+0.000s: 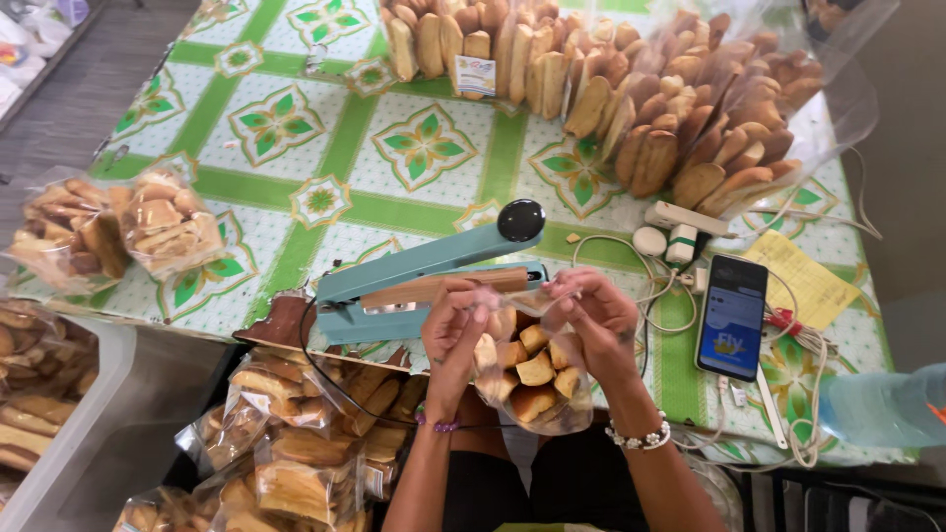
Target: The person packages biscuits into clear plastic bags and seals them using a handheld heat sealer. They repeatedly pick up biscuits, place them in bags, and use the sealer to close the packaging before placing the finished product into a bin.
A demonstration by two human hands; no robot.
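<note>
Left hand (455, 325) and right hand (591, 317) both pinched shut on the open top of a clear plastic bag (527, 379) filled with golden toasted rusks, fingers closed on the film at either side of the mouth. Bag hanging between the two hands, just off the near edge of the table (325, 148), its top lifted close to the jaw of a teal heat sealer (424, 276). Sealer lying across the table with arm raised, black round knob (520, 220) at the far end, brown strip along the lower bar. Table covered in a green and white patterned cloth. Beaded bracelet (641, 435) on the right wrist, thin purple band (439, 424) on the left.

Right of the hands, a smartphone (732, 315) with lit screen lying flat, white cables (803, 345) tangled beside it, a yellow paper note (803, 276) just beyond. Far side of the table heaped with loose rusks (680, 108) in large open plastic. At the left edge, two filled bags (118, 232) resting side by side. Below the table edge, more sealed bags of rusks (296, 433) piled together, and a pale bin (69, 414) at the far left holding more
</note>
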